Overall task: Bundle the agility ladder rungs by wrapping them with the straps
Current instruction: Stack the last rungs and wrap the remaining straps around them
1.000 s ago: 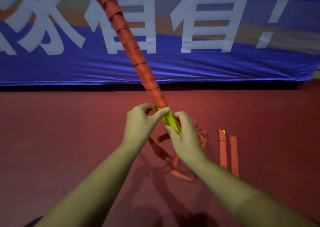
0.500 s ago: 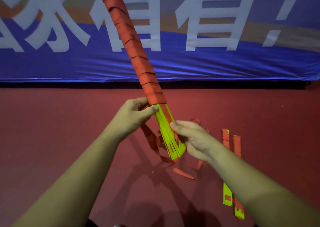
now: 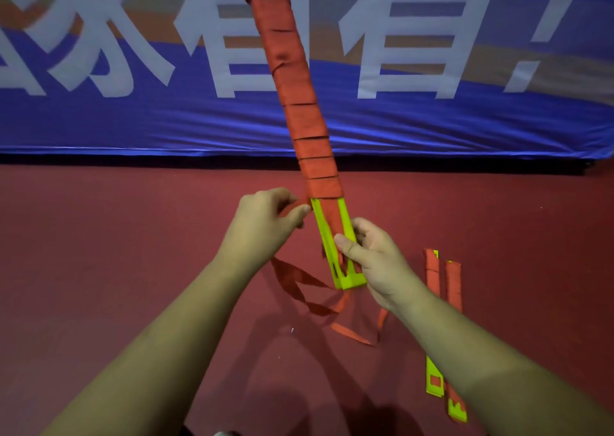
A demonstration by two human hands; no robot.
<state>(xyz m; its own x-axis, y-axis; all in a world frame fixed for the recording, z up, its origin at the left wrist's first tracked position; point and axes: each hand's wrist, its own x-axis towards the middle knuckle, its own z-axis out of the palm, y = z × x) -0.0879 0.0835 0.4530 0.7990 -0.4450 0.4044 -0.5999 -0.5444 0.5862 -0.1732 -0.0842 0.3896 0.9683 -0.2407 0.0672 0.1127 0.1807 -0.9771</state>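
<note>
A long bundle of yellow-green ladder rungs points up and away from me, most of its length wound in orange strap. My right hand grips the bare lower end of the rungs. My left hand pinches the strap beside the bundle's left edge, just under the last wrap. The loose strap tail hangs from there and trails onto the floor below my hands.
Two more strap-wrapped rungs lie on the red floor to the right, partly hidden by my right forearm. A blue banner with white characters runs along the back.
The bundle has turned so the flat face of the rungs now faces me. My right hand slid down the bare end; my left hand stays pinching the strap by the last wrap.
</note>
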